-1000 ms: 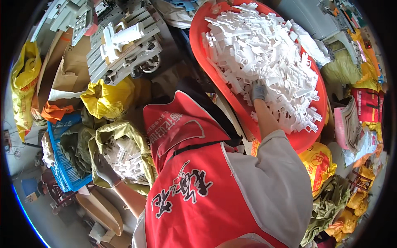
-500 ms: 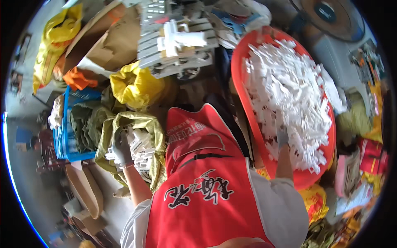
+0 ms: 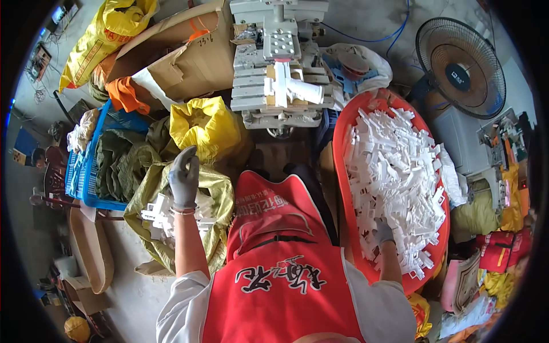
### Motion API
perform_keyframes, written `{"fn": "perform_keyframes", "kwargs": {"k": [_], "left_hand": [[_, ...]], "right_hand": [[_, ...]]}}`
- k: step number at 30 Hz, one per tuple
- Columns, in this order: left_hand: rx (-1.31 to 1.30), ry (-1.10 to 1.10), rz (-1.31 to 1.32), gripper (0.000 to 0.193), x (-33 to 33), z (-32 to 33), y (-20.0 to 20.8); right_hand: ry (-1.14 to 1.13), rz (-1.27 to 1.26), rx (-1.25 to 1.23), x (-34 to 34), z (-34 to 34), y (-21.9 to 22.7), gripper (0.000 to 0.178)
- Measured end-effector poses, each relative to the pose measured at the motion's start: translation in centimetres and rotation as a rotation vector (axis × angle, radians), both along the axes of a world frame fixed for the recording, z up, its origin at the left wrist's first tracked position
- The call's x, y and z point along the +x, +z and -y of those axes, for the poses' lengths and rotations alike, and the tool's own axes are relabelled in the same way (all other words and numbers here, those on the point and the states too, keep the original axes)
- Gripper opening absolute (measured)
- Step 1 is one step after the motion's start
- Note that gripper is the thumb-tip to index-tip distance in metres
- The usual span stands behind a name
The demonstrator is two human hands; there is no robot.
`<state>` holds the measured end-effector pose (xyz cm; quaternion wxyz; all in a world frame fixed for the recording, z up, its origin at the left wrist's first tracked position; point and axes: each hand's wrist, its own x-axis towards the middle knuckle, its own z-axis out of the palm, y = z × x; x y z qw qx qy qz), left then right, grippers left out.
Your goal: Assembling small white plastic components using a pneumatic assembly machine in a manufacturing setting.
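A: Left hand (image 3: 184,182), state?
B: Grip apart, positioned over the olive sack (image 3: 150,191).
A: Right hand (image 3: 383,231)?
B: In the tub (image 3: 343,171), on the white parts (image 3: 394,166); grip state cannot be determined.

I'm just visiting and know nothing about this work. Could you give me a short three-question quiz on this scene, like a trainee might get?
1. True or false: the grey-gloved right hand is among the white plastic parts in the red oval plastic tub.
2. What colour is the rectangular plastic basket?
A) yellow
B) blue
C) white
3. Fill in: the grey-gloved left hand appears in front of an open olive-green woven ____.

Key: 1 true; 2 B; 3 sack.
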<state>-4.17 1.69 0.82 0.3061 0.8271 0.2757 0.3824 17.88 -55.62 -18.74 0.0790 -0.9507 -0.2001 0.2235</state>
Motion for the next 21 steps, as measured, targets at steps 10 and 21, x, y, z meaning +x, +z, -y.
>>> {"fn": "perform_keyframes", "kwargs": {"k": [10,21], "left_hand": [[0.106,-0.065,-0.034,0.023,1.1,0.5,0.0],[0.080,-0.112,-0.049,0.022,2.6,1.2,1.5]], "right_hand": [[-0.564,-0.079,0.843,0.3,1.0,-2.4,0.044],[-0.725,-1.051,1.942,-1.5,-9.5,4.4,0.041]]}}
